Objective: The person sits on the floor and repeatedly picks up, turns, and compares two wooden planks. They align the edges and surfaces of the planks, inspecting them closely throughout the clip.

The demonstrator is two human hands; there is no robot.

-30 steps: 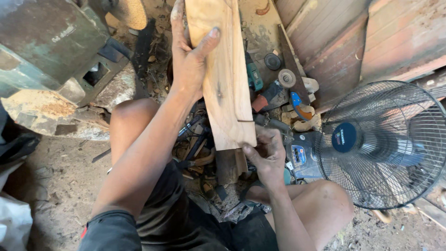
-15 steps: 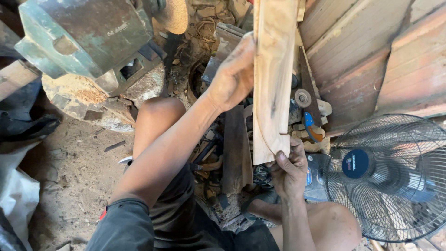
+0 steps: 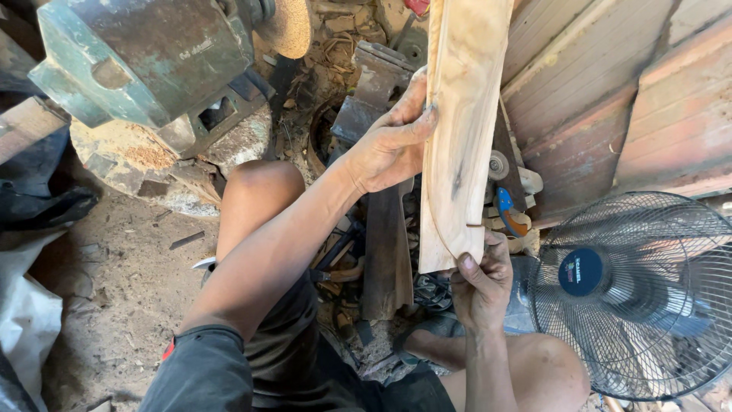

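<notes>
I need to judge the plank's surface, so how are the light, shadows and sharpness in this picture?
Head view: strong sunlight falls on the pale plank, the left hand and forearm, nearly washing out the plank's upper part; deep shadow at the far left edge and under the legs; the right hand and fan are sharp, with no motion blur; straight boards bend slightly near the frame's edges.

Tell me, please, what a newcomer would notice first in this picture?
A long pale wooden board stands out in the middle, gripped by the left hand at its edge and the right hand at its near end. A green grinder sits upper left, and a fan lower right.
</notes>
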